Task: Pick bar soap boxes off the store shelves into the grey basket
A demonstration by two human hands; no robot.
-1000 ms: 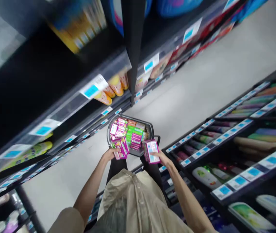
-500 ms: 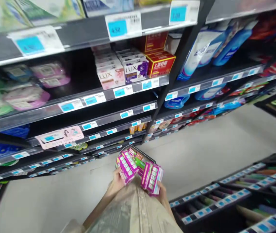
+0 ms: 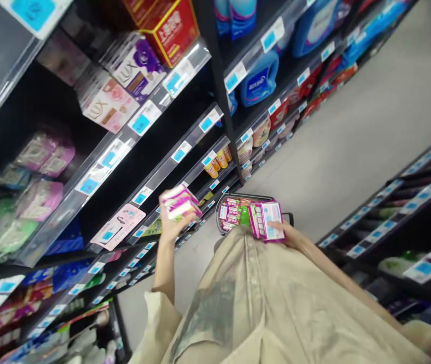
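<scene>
My left hand (image 3: 170, 226) grips a small stack of pink boxes (image 3: 180, 201) and holds it up close to the front of the left shelving, near a pink shelf label (image 3: 118, 226). My right hand (image 3: 285, 233) holds another stack of pink boxes (image 3: 266, 221) low, just over the near rim of a dark shopping basket (image 3: 253, 196). The basket stands on the floor in front of me and is filled with several pink and green boxes (image 3: 235, 213). My beige shirt hides the basket's near side.
Black shelving (image 3: 170, 167) with blue price tags runs along the left, carrying soap boxes (image 3: 109, 101), a red box (image 3: 172, 25), blue detergent bottles (image 3: 258, 81) and pink packs (image 3: 44, 151). A second shelf unit (image 3: 408, 212) lines the right. Grey aisle floor (image 3: 351, 126) stretches ahead.
My left hand has lifted its pink boxes up and leftward toward the shelf. My right hand stays low over the basket with its boxes. The view has tilted.
</scene>
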